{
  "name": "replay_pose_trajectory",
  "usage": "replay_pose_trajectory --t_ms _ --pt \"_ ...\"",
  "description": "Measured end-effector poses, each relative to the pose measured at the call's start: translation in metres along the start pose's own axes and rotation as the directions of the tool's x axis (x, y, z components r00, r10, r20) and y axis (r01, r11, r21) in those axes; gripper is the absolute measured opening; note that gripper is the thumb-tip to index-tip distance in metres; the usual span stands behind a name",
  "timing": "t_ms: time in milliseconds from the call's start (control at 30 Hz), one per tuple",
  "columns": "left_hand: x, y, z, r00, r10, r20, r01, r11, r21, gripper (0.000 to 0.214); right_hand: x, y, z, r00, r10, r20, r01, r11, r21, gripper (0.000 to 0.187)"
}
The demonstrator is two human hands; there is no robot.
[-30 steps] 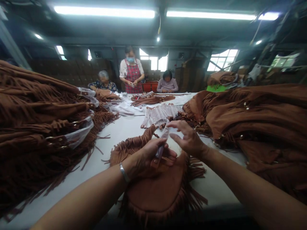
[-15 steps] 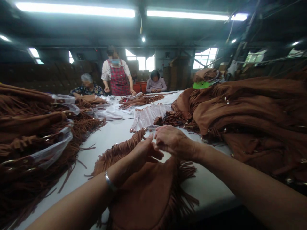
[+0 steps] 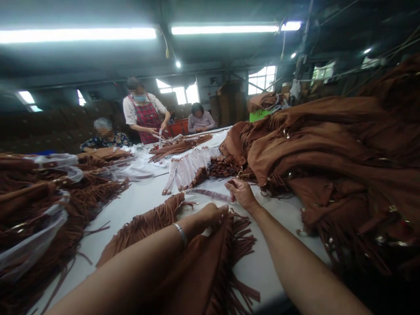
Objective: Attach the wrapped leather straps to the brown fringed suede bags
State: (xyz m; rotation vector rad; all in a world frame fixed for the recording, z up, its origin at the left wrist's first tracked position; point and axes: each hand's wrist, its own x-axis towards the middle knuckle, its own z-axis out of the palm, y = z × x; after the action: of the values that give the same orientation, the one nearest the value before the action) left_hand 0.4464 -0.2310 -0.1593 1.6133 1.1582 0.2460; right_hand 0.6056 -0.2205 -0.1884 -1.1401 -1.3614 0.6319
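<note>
Fingers of the right hand (image 3: 242,192) pinch one end of a wrapped strap (image 3: 207,194), which runs leftward across the white table (image 3: 141,199). Left hand (image 3: 211,215) fingers are curled together on the top edge of the brown fringed bag (image 3: 200,262), just below that strap. Beyond the fingertips lie more wrapped straps (image 3: 188,168); to their right rises a heap of bags (image 3: 328,148).

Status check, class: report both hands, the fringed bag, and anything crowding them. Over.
Left hand gripping fringed bag top edge. Right hand pinching wrapped strap. Bag pile crowds the right side.
</note>
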Motion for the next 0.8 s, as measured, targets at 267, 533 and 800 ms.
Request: replay_pose_trajectory --t_ms 267,533,800 --pt "-0.002 0.011 0.025 0.965 0.036 0.261 0.017 0.980 -0.198 0.030 -0.002 0.001 -0.016 0.973 0.119 0.199 -0.130 0.991 0.043 0.026" --pt "-0.052 -0.013 -0.015 0.946 0.186 0.265 -0.007 0.831 -0.556 0.030 -0.020 -0.041 -0.014 0.875 0.114 0.470 -0.209 0.966 0.154 0.022" --pt "-0.070 -0.034 -0.031 0.913 0.255 0.318 -0.020 0.806 -0.591 0.026 -0.029 -0.049 0.010 0.719 0.176 0.672 -0.407 0.891 0.202 0.035"
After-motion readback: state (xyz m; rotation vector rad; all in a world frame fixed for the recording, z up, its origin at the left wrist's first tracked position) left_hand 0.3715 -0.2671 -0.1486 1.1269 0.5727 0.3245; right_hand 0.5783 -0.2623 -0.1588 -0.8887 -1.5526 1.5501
